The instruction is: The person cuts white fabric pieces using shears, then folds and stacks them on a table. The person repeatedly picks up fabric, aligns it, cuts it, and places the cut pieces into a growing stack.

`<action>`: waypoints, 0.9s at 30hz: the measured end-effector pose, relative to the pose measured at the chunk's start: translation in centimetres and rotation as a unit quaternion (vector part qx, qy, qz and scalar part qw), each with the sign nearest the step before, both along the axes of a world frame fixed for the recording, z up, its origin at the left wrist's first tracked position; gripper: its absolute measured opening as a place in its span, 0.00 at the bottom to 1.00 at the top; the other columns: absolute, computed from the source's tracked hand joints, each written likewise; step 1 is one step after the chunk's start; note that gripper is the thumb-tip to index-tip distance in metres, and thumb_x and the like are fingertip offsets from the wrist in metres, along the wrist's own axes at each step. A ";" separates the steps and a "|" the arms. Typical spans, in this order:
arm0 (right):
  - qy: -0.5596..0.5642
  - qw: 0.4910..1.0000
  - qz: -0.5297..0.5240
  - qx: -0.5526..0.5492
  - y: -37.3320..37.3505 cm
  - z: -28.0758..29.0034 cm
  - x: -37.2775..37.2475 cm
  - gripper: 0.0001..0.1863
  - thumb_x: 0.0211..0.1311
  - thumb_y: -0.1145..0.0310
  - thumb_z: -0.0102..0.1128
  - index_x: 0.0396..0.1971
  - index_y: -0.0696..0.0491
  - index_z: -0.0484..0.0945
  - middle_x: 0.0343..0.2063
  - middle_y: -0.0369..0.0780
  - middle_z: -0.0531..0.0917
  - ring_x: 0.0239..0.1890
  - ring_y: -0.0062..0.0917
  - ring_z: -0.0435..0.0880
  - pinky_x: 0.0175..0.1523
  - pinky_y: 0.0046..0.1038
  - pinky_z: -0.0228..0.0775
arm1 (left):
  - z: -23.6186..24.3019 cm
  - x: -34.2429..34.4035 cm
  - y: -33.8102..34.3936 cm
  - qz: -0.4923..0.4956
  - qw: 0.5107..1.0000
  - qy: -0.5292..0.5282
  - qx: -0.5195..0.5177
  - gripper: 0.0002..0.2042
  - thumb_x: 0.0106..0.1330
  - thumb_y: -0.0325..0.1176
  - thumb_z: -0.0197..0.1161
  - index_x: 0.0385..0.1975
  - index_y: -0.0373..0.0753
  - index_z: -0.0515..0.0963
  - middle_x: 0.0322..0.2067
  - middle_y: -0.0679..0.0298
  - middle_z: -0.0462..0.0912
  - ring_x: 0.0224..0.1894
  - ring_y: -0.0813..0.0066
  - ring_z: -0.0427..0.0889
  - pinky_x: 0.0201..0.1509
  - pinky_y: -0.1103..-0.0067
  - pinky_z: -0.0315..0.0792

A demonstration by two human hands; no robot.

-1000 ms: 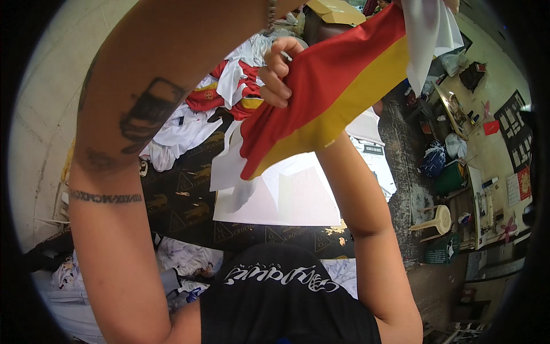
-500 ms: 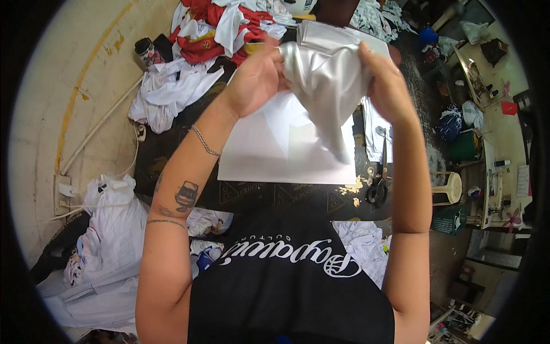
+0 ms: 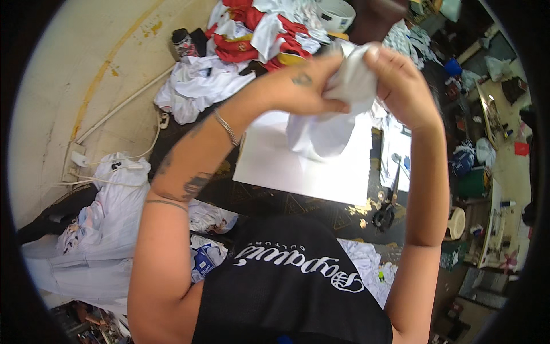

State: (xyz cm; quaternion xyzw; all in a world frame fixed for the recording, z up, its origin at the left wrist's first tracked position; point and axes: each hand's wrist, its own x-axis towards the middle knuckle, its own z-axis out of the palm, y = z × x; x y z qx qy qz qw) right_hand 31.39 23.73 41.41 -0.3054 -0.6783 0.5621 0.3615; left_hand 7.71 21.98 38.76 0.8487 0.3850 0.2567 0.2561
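**Both hands bunch a white cloth above the white sheet**

Head view: The person's left hand and right hand are raised together in the upper middle of the frame, and both are closed on a crumpled white piece of fabric. The left hand's fingers curl round the upper part of the fabric from the left; the right hand's fingers pinch its top edge from the right, so the two hands nearly meet over it. The lower part of the fabric hangs loose in a rounded fold below the hands. A thin metal bracelet sits on the left wrist.

Under the hanging fabric, in the middle of the frame, a flat white rectangular sheet lies on a dark patterned work surface. To the right of the sheet's lower corner a pair of black-handled scissors lies on the same surface, blades pointing up the frame.

In the upper middle, beyond the hands, is a heap of red and white garments, and just left of it a looser pile of white cloth. A white cable runs across the pale floor at upper left. At lower left a bundle of white fabric lies beside the person's left elbow. The person's black top with white lettering fills the bottom centre of the frame.
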 end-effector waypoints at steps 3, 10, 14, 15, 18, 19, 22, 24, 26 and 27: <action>-0.134 0.982 -0.007 0.134 1.5 -3.9 -2.2 0.19 0.78 0.57 0.57 0.39 0.59 0.85 0.30 0.36 0.85 0.34 0.17 0.80 0.42 0.24 0.72 | -5.3 -4.5 2.1 0.045 0.986 0.113 -0.115 0.18 0.69 0.34 0.62 0.55 0.33 0.80 0.51 0.47 0.87 0.55 0.51 0.85 0.61 0.65 0.76; -0.289 0.952 -0.095 -0.022 -2.7 -19.0 3.4 0.15 0.76 0.62 0.61 0.46 0.60 0.85 0.33 0.41 0.88 0.35 0.21 0.84 0.44 0.27 0.75 | -18.8 -24.6 6.8 0.241 0.751 0.534 -0.307 0.34 0.46 0.49 0.76 0.57 0.42 0.85 0.65 0.43 0.78 0.71 0.49 0.74 0.74 0.46 0.62; -0.304 0.941 -0.108 -0.101 -6.6 -25.2 5.4 0.14 0.75 0.63 0.63 0.49 0.59 0.84 0.35 0.41 0.89 0.36 0.22 0.86 0.43 0.28 0.78 | -26.2 -33.4 8.3 0.432 0.802 0.411 0.037 0.26 0.58 0.48 0.74 0.56 0.47 0.84 0.75 0.47 0.64 0.76 0.42 0.60 0.75 0.35 0.45; -0.296 0.942 -0.102 -0.122 -7.3 -25.7 5.4 0.14 0.75 0.63 0.63 0.49 0.59 0.84 0.35 0.42 0.89 0.37 0.23 0.87 0.44 0.28 0.78 | -27.4 -34.8 8.8 0.444 0.835 0.289 0.147 0.21 0.63 0.45 0.71 0.55 0.46 0.85 0.75 0.48 0.64 0.76 0.42 0.61 0.74 0.34 0.46; -0.299 0.942 -0.094 -0.119 -7.4 -24.8 4.6 0.14 0.74 0.64 0.64 0.51 0.58 0.84 0.37 0.42 0.89 0.36 0.23 0.86 0.44 0.27 0.78 | -26.8 -36.9 11.3 0.357 0.794 0.491 -0.033 0.20 0.72 0.43 0.64 0.58 0.39 0.81 0.68 0.52 0.75 0.74 0.47 0.65 0.75 0.47 0.57; -0.310 0.937 -0.105 -0.118 -6.9 -23.7 4.2 0.14 0.74 0.65 0.64 0.51 0.58 0.83 0.37 0.42 0.89 0.36 0.23 0.86 0.44 0.27 0.78 | -24.9 -36.8 13.0 0.377 0.847 0.375 -0.012 0.20 0.74 0.44 0.62 0.58 0.37 0.80 0.65 0.52 0.77 0.71 0.49 0.69 0.74 0.52 0.60; -0.363 0.921 -0.127 -0.063 -3.7 -18.4 2.3 0.16 0.72 0.66 0.66 0.54 0.57 0.82 0.37 0.43 0.89 0.35 0.22 0.85 0.44 0.27 0.79 | -15.6 -33.6 16.7 0.331 0.930 0.162 0.006 0.24 0.78 0.49 0.55 0.59 0.33 0.79 0.58 0.50 0.83 0.62 0.54 0.79 0.70 0.67 0.69; -0.330 0.935 -0.126 0.034 -0.3 -14.0 0.1 0.22 0.69 0.67 0.68 0.60 0.56 0.79 0.41 0.44 0.88 0.40 0.25 0.85 0.49 0.29 0.78 | -7.7 -29.9 17.7 0.237 0.961 0.141 0.014 0.26 0.80 0.51 0.52 0.59 0.31 0.78 0.56 0.49 0.85 0.60 0.59 0.82 0.67 0.72 0.71; -0.213 0.953 -0.107 0.186 2.9 -9.9 -3.5 0.28 0.67 0.68 0.70 0.66 0.54 0.75 0.48 0.46 0.87 0.47 0.29 0.86 0.54 0.31 0.78 | -1.1 -25.4 17.1 0.185 0.962 0.159 0.120 0.21 0.80 0.49 0.54 0.53 0.34 0.80 0.49 0.52 0.87 0.50 0.61 0.84 0.58 0.70 0.74; -0.158 0.952 -0.094 0.244 4.5 -8.2 -5.7 0.30 0.67 0.68 0.70 0.68 0.53 0.73 0.50 0.47 0.86 0.49 0.31 0.87 0.55 0.32 0.78 | 1.5 -23.5 16.4 0.194 0.959 0.162 0.131 0.20 0.80 0.48 0.54 0.52 0.35 0.80 0.46 0.53 0.87 0.48 0.62 0.84 0.56 0.70 0.74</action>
